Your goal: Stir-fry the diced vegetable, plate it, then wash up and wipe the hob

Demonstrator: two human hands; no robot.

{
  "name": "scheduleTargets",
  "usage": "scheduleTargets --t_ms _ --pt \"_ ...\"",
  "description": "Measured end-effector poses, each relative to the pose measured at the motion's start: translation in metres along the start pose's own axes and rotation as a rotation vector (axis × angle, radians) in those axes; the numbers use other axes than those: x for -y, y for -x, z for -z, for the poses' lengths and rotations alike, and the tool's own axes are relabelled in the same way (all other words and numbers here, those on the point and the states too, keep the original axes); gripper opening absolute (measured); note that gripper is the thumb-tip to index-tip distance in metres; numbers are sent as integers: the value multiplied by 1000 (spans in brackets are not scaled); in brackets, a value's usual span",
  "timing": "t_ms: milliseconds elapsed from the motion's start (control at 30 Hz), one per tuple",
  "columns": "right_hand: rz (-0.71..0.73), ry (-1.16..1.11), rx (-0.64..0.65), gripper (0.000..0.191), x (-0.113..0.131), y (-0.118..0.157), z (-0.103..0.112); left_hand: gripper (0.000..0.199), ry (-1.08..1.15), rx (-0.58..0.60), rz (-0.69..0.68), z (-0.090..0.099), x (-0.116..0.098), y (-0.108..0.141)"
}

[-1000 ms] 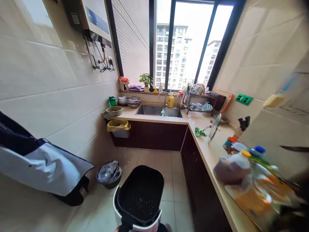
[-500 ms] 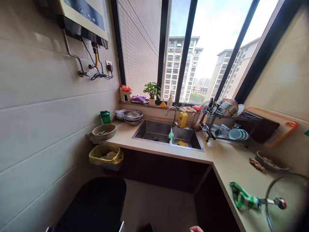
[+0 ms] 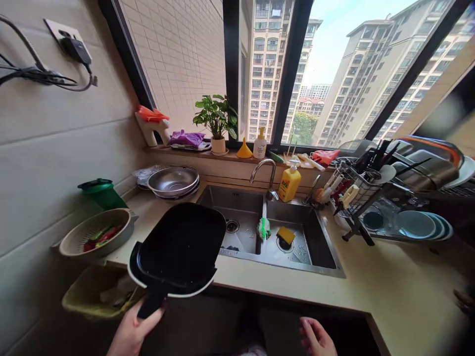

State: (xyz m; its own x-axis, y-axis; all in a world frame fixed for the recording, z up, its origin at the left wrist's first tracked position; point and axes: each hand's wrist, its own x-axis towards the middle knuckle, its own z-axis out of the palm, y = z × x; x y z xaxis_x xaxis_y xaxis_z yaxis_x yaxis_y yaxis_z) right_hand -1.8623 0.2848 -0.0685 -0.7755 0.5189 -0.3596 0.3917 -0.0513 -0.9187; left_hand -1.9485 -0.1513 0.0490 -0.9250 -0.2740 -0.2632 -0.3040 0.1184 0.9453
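Observation:
My left hand is closed around the short handle of a black square frying pan with a pale rim edge. The pan is held in the air, over the counter's front edge and the left corner of the double sink. Empty and handless of other contact, my right hand hangs low in front of the counter, its fingers loosely curled. In the sink's right basin lies a yellow sponge. A green-and-white scrubber rests on the divider, near the faucet.
Left of the pan are a strainer basket with peppers, stacked metal bowls and a yellow-lined bin. A yellow AXE bottle stands behind the sink. The dish rack is at right.
The view has moved closer to the sink. The black pan has come up from the lower left to the sink's left corner, and both hands now show more fully.

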Motion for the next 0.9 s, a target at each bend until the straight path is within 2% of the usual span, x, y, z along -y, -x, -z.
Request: scheduleTargets --t_ms 100,200,333,467,567,633,767,900 --pt "-1 33 47 48 47 -65 -7 54 -17 -39 48 -32 -19 -29" --pt "126 197 89 51 98 -140 -29 52 -10 -71 91 -55 -31 -49" --pt "419 490 101 45 159 -234 -74 43 -47 -82 101 -80 -45 -77" --pt "653 831 32 44 209 -304 -125 36 -75 -16 74 -100 -58 -110" --pt "665 1056 33 46 234 -333 -153 31 -110 40 22 -113 -65 -136" --pt "640 1129 36 46 243 -343 -164 27 -147 72 -15 -119 -66 -152" --pt "641 1162 4 41 247 -347 -169 21 -193 134 -57 -132 -64 -176" --pt "646 1164 4 44 245 -344 -166 17 -225 159 -79 -142 -58 -190"
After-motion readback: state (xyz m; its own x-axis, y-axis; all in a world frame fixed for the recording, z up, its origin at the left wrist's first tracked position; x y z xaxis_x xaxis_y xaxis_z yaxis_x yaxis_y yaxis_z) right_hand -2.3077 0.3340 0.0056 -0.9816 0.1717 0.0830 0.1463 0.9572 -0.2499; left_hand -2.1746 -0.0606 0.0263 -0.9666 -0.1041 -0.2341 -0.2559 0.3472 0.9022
